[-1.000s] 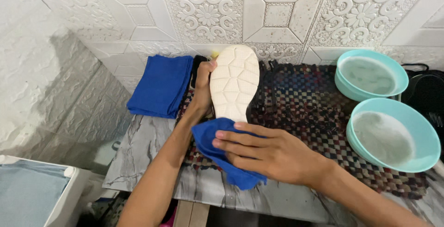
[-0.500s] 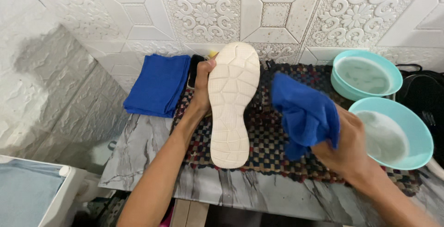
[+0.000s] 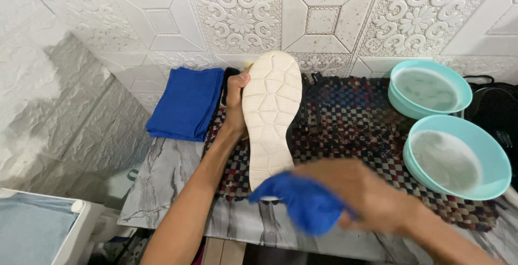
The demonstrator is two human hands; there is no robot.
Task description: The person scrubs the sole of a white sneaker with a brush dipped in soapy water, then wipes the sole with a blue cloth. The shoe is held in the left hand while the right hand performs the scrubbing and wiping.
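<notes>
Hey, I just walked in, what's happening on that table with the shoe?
A person's left hand holds a shoe with a cream-white rubber sole facing up, over a dark checkered woven mat. The right hand, blurred, grips a bunched blue cloth at the sole's near end. A folded blue towel lies to the left, and two turquoise bowls of cloudy liquid sit to the right.

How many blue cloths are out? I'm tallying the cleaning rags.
2. One blue cloth is bunched in the right hand at the shoe sole's near end; a folded one lies left of the shoe. Others may be hidden.
</notes>
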